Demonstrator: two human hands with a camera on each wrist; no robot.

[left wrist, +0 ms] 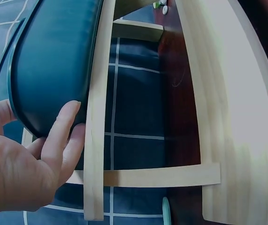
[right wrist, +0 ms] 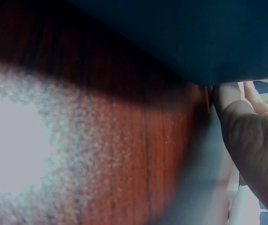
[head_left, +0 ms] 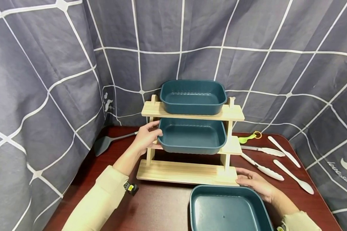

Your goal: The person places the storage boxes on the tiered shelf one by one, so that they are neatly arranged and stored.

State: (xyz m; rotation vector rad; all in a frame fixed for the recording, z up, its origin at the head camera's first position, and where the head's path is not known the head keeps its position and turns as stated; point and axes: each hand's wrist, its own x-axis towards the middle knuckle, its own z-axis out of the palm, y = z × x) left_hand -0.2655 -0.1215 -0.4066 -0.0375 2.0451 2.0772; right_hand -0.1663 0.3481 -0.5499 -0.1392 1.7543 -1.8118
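A wooden three-tier rack (head_left: 188,171) stands on the dark red table (head_left: 162,205). One teal tray (head_left: 193,96) sits on its top shelf and a second teal tray (head_left: 192,134) on the middle shelf; the bottom shelf is bare. My left hand (head_left: 146,136) grips the left end of the middle tray (left wrist: 54,61), thumb above and fingers (left wrist: 65,136) underneath. A third teal tray (head_left: 225,211) lies on the table in front of the rack. My right hand (head_left: 255,184) holds its far right corner, fingers along the far rim. The right wrist view shows this tray's dark wall (right wrist: 195,33) beside that hand (right wrist: 251,140).
A dark spatula (head_left: 104,142) lies left of the rack. To the right lie white tongs (head_left: 261,168), a white spoon (head_left: 295,178), another white utensil (head_left: 284,151) and a green tool (head_left: 247,138). A grey checked cloth (head_left: 46,80) hangs behind and on both sides.
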